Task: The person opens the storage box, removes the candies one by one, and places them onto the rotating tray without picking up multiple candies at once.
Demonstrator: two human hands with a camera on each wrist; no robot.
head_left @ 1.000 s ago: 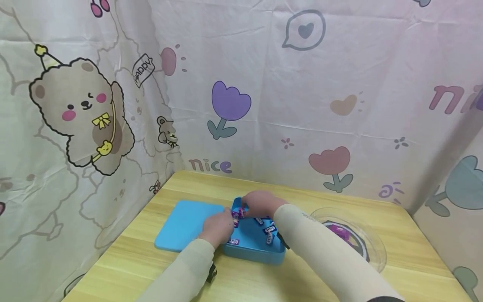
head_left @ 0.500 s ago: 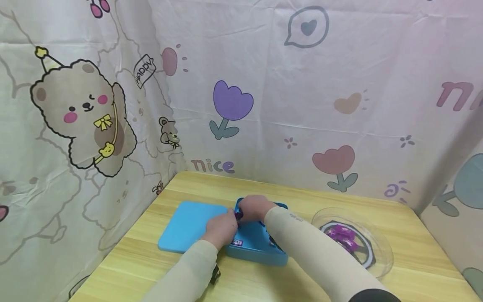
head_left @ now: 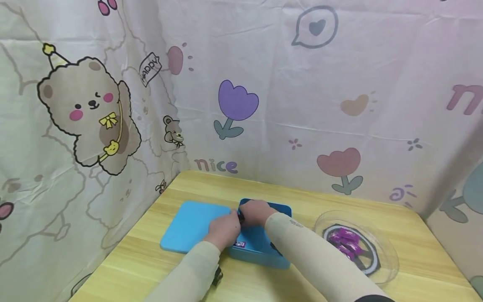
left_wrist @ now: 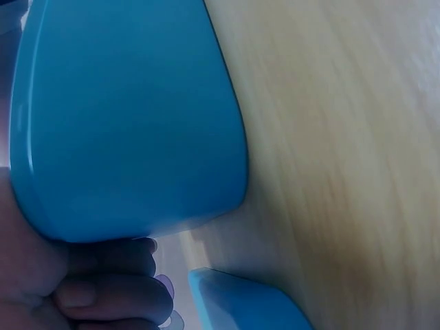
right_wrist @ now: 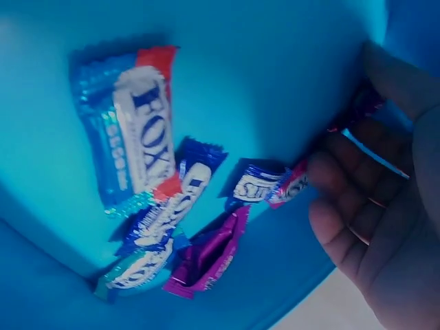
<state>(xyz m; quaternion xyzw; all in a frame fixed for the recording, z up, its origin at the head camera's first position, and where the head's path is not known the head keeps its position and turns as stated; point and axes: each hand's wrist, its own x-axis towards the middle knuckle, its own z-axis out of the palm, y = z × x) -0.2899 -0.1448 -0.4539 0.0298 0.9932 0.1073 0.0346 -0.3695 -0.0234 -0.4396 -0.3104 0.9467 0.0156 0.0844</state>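
An open blue box sits on the wooden table with its flat blue lid lying to its left. Several wrapped candies lie inside it, among them a blue and white one and a purple one. My left hand and right hand meet over the box's far left corner. The right hand's fingers and thumb curl round a small purple-red candy wrapper. The left hand's fingers are curled beside the lid, with a bit of purple wrapper at their tips.
A clear plastic plate holding purple candies stands to the right of the box. Printed fabric walls close in the table's back and left. Bare wooden tabletop shows in front of the lid.
Both hands have drawn closer over the box's far left corner. The purple candy seen between them before is now mostly hidden by the fingers. The view has shifted slightly.
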